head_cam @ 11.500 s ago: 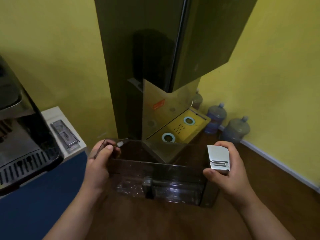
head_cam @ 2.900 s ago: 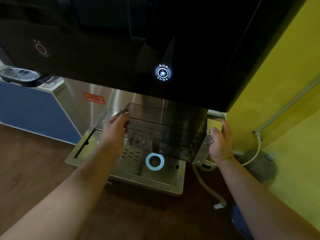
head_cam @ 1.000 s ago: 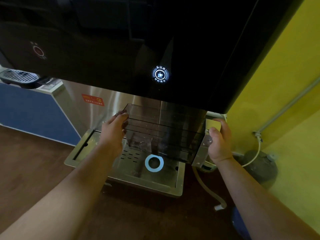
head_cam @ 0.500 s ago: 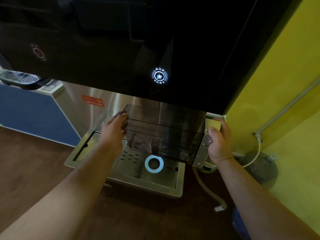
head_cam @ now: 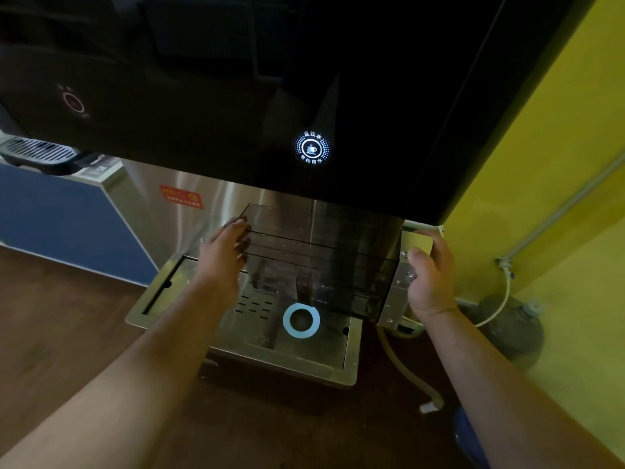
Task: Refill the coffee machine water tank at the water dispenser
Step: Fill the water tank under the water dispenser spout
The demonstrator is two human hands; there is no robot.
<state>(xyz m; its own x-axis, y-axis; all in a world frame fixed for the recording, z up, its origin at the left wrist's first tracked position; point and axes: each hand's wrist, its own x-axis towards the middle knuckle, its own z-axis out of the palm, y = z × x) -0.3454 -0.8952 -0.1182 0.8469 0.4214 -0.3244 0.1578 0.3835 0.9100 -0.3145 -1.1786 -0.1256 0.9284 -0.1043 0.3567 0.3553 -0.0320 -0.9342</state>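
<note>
**Tank held under the dispenser's front panel**

The fingers (head_cam: 236,231) of the left hand (head_cam: 221,262) curl over the left wall of the water tank (head_cam: 318,262), and the right hand (head_cam: 431,275) clamps the tank's right end, thumb pressed on its grey metal-look end piece (head_cam: 394,289). The tank hangs between both hands, above the drip tray (head_cam: 257,360) and just below the black glossy panel of the water dispenser (head_cam: 236,96).

The tank is a clear, smoky plastic box, open at the top, with horizontal ridges along its long side; whether water stands in it cannot be told. The tray is brushed steel, rectangular, with short slots and a pale blue ring (head_cam: 301,320) at 6 o'clock from the tank. A lit round cup button (head_cam: 311,148) glows at 12 o'clock above the tank. A red sticker (head_cam: 181,197) sits on the steel back at 10 o'clock.
</note>
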